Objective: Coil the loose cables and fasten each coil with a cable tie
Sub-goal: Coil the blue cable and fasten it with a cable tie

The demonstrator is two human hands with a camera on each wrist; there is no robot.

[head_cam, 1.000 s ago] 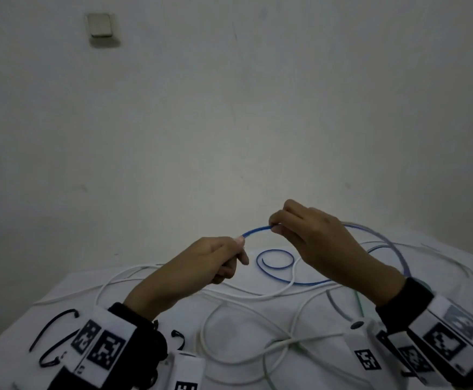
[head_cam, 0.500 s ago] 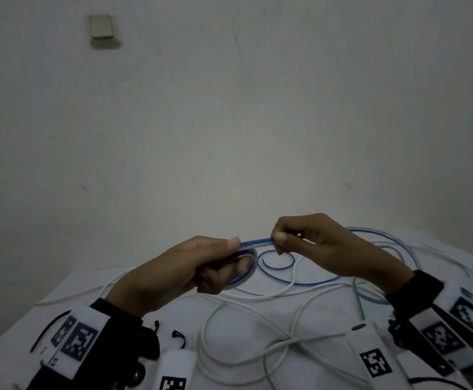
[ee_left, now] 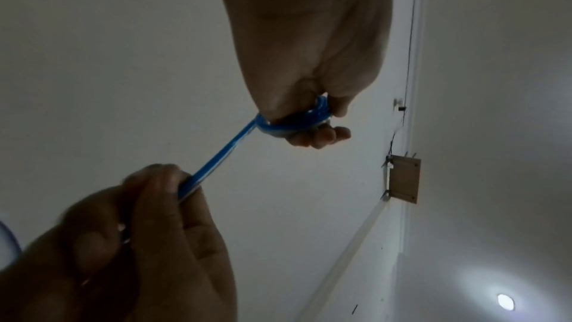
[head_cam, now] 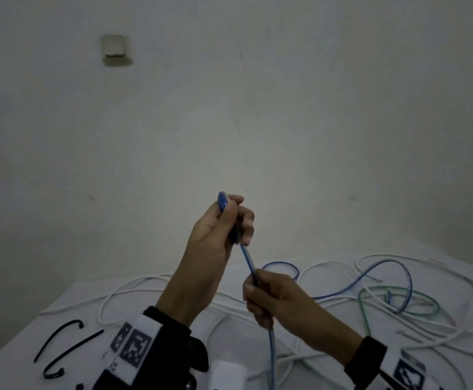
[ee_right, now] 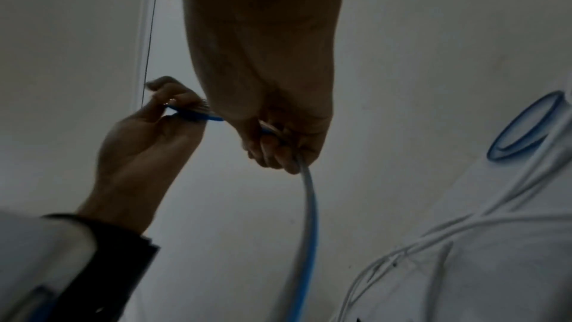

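Hands meet in mid-air above a white cloth-covered surface (head_cam: 151, 311) strewn with cables. The left hand (head_cam: 215, 235) is raised highest, its grip clenched around a small coil of thin blue plastic-sheathed cable (head_cam: 246, 257); from the left wrist view the loops of the blue cable (ee_left: 216, 158) wrap around the curled fingers (ee_left: 318, 136) of the left hand (ee_left: 309, 63), with the thumb pressing the bundle. A taut run of the cable slants down from that coil to the right hand (head_cam: 272, 296), lower and nearer the body, whose grip is also closed on the cable, pinching it between thumb and fingers. In the right wrist view the cable (ee_right: 309, 217) leaves the bottom of the right hand (ee_right: 278, 131) and hangs downward, while the left hand (ee_right: 148, 136) shows beside it holding the blue loops.

The rest of the blue cable trails over the surface to the right in wide loose curves. Thin white cables (head_cam: 328, 268) lie in tangled loops across the same surface, and a thin green cable (head_cam: 370, 294) forms a loop on the right, overlapping the blue one. At the near left of the surface lie curved black cable ties (head_cam: 61, 350), apart from the cables. Both wrists wear dark sleeves with white marker-printed bands (head_cam: 131, 347). A pale wall (head_cam: 286, 122) rises behind, with a small square switch plate (head_cam: 113, 46) high on the left.
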